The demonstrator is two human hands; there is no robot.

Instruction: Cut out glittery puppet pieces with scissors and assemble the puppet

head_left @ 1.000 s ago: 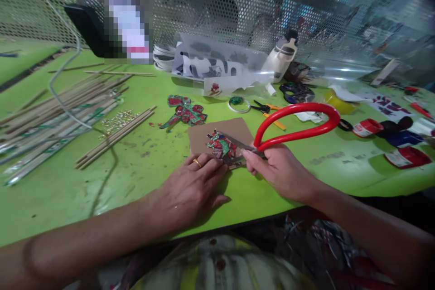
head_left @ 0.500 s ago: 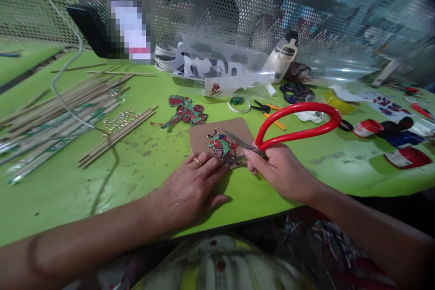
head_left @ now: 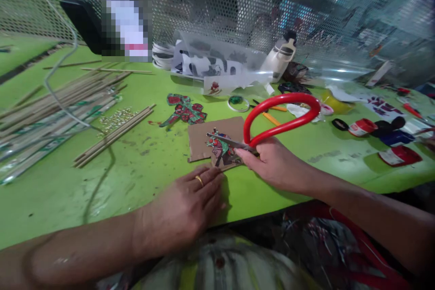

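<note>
My right hand (head_left: 272, 163) grips a pair of scissors (head_left: 283, 111) with large red looped handles. Their grey blades point left, over a small painted figure (head_left: 222, 145) in green, red and black. The figure lies on a piece of brown cardboard (head_left: 199, 138). My left hand (head_left: 195, 195), with a ring on one finger, has its fingers bent together at the near edge of the figure; its thumb is hidden. Behind the cardboard, to the left, lies another green and red painted cut-out (head_left: 185, 111).
Wooden sticks (head_left: 113, 136) and gold bits (head_left: 115, 120) lie to the left, crossed by a white cable (head_left: 50, 86). Orange-handled pliers (head_left: 272, 119) are behind the scissors. Red paint jars (head_left: 401, 156) stand right. Rolled clear plastic (head_left: 234, 56) and a bottle (head_left: 282, 56) are at the back.
The scissors have moved left, their blades now over the painted figure. My left hand has drawn back toward me and its fingers have curled. The view has shifted slightly.
</note>
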